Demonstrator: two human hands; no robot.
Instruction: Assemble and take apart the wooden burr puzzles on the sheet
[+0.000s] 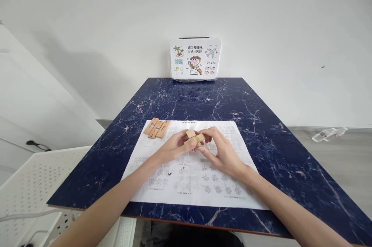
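Observation:
A small cluster of pale wooden puzzle blocks (193, 139) is held just above the paper, between both hands. My left hand (174, 147) grips it from the left, thumb along its front. From the right, my right hand (221, 149) closes on the same blocks with thumb and fingers. Parts of the blocks are hidden behind the fingers. Beneath lies a white instruction sheet (186, 196) printed with rows of small diagrams. On its upper left corner rest several flat, notched wooden pieces (157, 128), fitted side by side.
The dark blue marble-patterned table (186, 105) carries a white cartoon-printed case (195, 59) at its far edge, against the wall. To the left stands a white perforated rack (37, 177) with a cable. A clear plastic bottle (328, 133) lies on the floor at right.

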